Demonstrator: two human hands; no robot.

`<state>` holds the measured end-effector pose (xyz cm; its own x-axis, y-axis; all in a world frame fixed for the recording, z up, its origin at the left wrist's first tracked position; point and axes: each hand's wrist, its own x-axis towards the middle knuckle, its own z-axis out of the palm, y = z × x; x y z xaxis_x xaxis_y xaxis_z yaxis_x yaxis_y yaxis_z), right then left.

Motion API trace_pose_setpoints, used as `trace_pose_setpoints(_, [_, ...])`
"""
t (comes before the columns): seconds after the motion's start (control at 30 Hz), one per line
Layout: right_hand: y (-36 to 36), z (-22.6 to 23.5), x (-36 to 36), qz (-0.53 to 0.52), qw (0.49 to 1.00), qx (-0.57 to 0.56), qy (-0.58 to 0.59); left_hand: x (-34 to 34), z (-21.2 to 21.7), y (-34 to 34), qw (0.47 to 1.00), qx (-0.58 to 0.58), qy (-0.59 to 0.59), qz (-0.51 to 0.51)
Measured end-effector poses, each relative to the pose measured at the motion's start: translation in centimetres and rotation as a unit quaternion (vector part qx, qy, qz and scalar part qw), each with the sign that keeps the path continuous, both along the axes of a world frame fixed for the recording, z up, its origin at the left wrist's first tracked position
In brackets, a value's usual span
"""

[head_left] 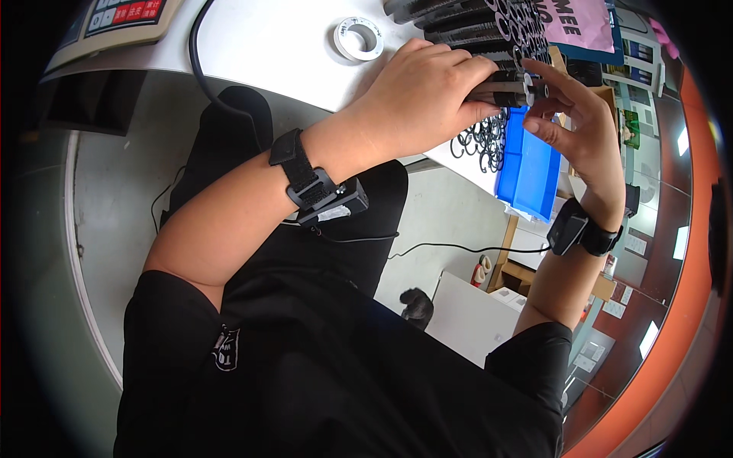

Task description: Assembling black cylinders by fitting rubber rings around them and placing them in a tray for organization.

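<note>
My left hand [427,95] is closed around a black cylindrical tube [500,93] with a pale round end, held over the table's right part. Beside that end is my right hand [574,114], its thumb and fingers curved and apart. Whether its fingertips touch the tube is hard to make out. Just beyond my left hand lie several similar black tubes [458,27] in a row, with dark rings at their right ends. Below the held tube, loose black rings [481,141] are spread on the white table [282,46].
A blue tray [527,183] sits at the table's near right edge. A white tape roll [359,40] lies left of the tubes, and a keypad device [122,19] is at far left. A black cable [195,53] crosses the table edge. Pink packaging [584,27] is at back right.
</note>
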<state>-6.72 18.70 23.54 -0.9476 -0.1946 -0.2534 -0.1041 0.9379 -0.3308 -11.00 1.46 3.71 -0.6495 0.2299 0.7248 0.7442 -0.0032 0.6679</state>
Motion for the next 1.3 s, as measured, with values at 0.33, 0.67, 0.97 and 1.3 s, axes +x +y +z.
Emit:
trace_pose_setpoints(0.33, [-0.1,-5.4,2.7,-0.106,0.961,-0.239,0.092,0.1,-0.1,0.4,1.000,0.004,0.001,-0.014])
trace_pose_setpoints(0.67, [0.0,-7.2,4.1,-0.101,0.940,-0.295,0.141,0.1,-0.5,0.9,1.000,0.022,0.010,0.014])
trace_pose_setpoints(0.97, [-0.7,-6.7,3.5,-0.100,0.946,-0.267,0.154,0.2,-0.4,0.8,1.000,0.025,0.010,0.012])
trace_pose_setpoints(1.3, [-1.6,-2.7,1.1,-0.033,0.991,-0.102,0.076,0.2,-0.4,0.7,1.000,0.017,0.007,0.014])
